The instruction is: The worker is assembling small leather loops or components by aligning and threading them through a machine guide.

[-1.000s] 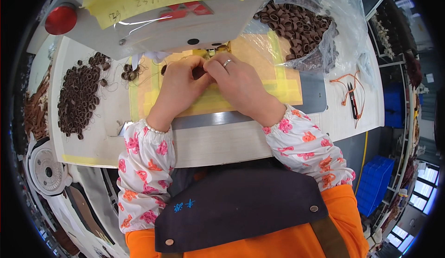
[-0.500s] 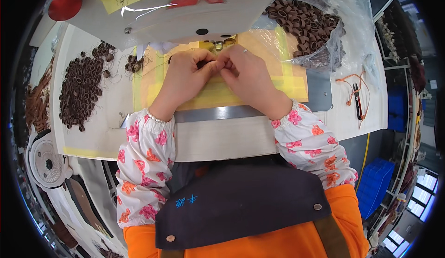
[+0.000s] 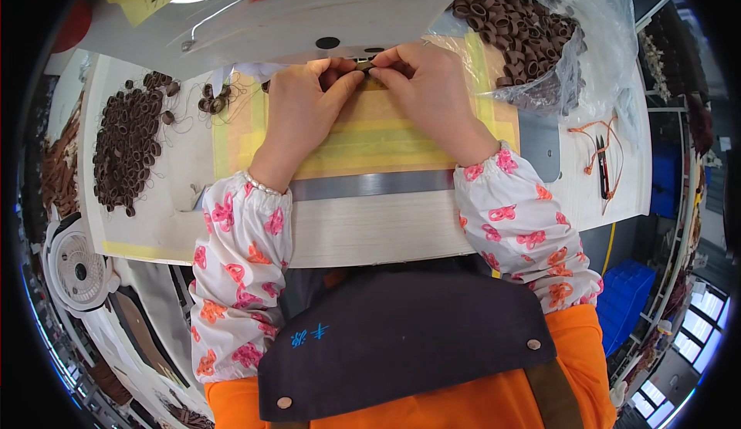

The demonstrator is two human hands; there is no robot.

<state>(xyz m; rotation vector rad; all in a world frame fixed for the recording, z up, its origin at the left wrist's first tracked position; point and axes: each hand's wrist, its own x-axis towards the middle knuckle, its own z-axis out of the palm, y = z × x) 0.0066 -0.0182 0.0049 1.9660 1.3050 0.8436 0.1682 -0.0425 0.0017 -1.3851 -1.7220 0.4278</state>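
Note:
Under the head of a pale sewing machine [image 3: 270,24], both hands meet at a small dark brown loop [image 3: 363,66]. My left hand [image 3: 305,101] pinches its left side between thumb and fingers. From the other side my right hand [image 3: 436,89] pinches it too, thumb and forefinger close together. Part of the loop is hidden by the fingertips, and the needle area behind is mostly covered. Below the hands lies a tan work surface with yellow tape [image 3: 347,147]. A small cluster of brown loops with loose threads [image 3: 214,99] lies left of my left hand.
A large pile of brown loops [image 3: 127,147] covers the table's left side. At the back right, a clear plastic bag [image 3: 610,35] holds many brown loops [image 3: 517,35]. Thread snips [image 3: 602,167] with an orange cord lie at right. A white fan [image 3: 79,271] and blue crate [image 3: 633,305] stand beyond the table.
Both hands have moved slightly away from me, toward the needle area. Their fingertips have parted a little, and the loop between them now shows. The whole view has shifted slightly.

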